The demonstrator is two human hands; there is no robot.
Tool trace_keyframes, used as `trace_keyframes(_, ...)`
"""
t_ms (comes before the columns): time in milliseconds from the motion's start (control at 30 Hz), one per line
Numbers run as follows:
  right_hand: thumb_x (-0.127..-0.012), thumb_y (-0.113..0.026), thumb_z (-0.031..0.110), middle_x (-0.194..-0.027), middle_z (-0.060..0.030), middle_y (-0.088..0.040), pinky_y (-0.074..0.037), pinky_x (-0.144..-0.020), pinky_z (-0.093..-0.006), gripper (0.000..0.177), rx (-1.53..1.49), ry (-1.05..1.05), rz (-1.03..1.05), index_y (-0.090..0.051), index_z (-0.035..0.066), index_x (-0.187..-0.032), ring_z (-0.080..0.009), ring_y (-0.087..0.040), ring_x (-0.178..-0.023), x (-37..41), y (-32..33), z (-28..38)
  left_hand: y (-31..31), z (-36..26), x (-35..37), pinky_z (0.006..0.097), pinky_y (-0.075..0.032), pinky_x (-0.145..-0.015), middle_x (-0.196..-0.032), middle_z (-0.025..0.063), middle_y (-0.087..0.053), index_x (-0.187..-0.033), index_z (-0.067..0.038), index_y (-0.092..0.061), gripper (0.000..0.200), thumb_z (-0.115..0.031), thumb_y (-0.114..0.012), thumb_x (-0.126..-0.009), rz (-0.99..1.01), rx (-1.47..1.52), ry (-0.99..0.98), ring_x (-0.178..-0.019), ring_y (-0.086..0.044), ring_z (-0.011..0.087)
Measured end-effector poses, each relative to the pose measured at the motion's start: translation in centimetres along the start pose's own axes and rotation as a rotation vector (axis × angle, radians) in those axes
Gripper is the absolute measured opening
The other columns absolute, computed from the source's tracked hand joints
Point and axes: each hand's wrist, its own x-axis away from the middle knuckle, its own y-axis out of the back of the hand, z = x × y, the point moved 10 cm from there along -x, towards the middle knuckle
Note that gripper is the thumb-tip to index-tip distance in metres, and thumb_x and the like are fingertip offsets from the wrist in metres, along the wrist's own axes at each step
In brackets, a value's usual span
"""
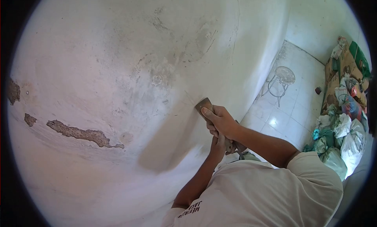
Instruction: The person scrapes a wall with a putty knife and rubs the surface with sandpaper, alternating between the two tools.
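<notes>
My right hand [223,119] is closed around a scraper, its thumb lying along the flat, worn brown blade [204,105]. The blade's end is at the pale plaster wall [165,121]; whether it touches cannot be told. Just below, my left hand [219,146] is closed near the lower end of the same tool, partly hidden by the right hand and forearm. Near the blade, the plaster carries a thin scratch and grey scuffs. Further left, a long strip of broken plaster [78,133] exposes rough brown material.
A round-topped metal stool [284,75] stands on the pale tiled floor [271,113] to the right. Beyond it, filled plastic bags [352,142] and cardboard [349,64] are piled along the room's side. Smaller broken patches [30,119] mark the wall at far left.
</notes>
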Motion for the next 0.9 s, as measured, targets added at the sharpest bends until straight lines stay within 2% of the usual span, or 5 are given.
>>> trace_keyframes(100, -0.098, -0.050, 0.041, -0.053, 0.0025, -0.039, -0.035, -0.036, -0.0236, 0.039, 0.010, 0.032, 0.013, -0.045, 0.008, -0.079, -0.0067, -0.038, -0.040, -0.1, -0.1, 0.0, 0.2, -0.2, 0.4, 0.0245, -0.045, -0.068, -0.083, 0.0023, -0.054, -0.106, -0.006, -0.047, 0.042, -0.044, -0.029, -0.104, -0.120, -0.018, -0.052, -0.077, -0.054, 0.0101)
trace_keyframes(200, -0.098, -0.050, 0.041, -0.053, 0.0024, -0.039, -0.035, -0.036, -0.0237, 0.039, 0.011, 0.037, 0.016, -0.045, 0.008, -0.078, -0.0066, -0.038, -0.039, 0.0, -0.3, 0.3, 0.5, -2.5, 0.1, 0.0245, -0.045, -0.060, -0.084, 0.0029, -0.054, -0.104, -0.006, -0.047, 0.042, -0.044, -0.029, -0.104, -0.096, -0.098, -0.236, -0.072, -0.055, 0.0105)
trace_keyframes(267, -0.099, -0.049, 0.040, -0.053, 0.0026, -0.039, -0.035, -0.036, -0.0236, 0.038, 0.015, 0.038, 0.010, -0.045, 0.008, -0.078, -0.0066, -0.038, -0.039, -0.8, -0.6, 1.0, 0.2, -2.9, 0.4, 0.0243, -0.044, -0.053, -0.083, 0.0034, -0.054, -0.106, -0.005, -0.046, 0.042, -0.043, -0.029, -0.104, -0.025, -0.066, -0.085, -0.067, -0.055, 0.0110)
trace_keyframes(700, -0.099, -0.049, 0.041, -0.055, 0.0023, -0.039, -0.036, -0.039, -0.0239, 0.038, 0.057, 0.018, 0.055, -0.042, 0.008, -0.080, -0.0076, -0.038, -0.043, -0.2, -0.7, 1.5, -0.3, -1.9, -0.2, 0.0244, -0.044, -0.053, -0.084, 0.0033, -0.052, -0.112, -0.006, -0.044, 0.040, -0.043, -0.030, -0.104, -0.016, 0.009, -0.058, -0.067, -0.054, 0.0106)
trace_keyframes(900, -0.099, -0.048, 0.040, -0.055, 0.0023, -0.039, -0.036, -0.039, -0.0240, 0.037, -0.015, 0.001, 0.084, -0.043, 0.008, -0.079, -0.0072, -0.036, -0.042, 0.1, -0.4, 0.0, 0.4, -0.5, -0.7, 0.0244, -0.045, -0.059, -0.087, 0.0035, -0.054, -0.110, -0.005, -0.046, 0.043, -0.045, -0.031, -0.103, -0.079, -0.033, -0.167, -0.073, -0.054, 0.0094)
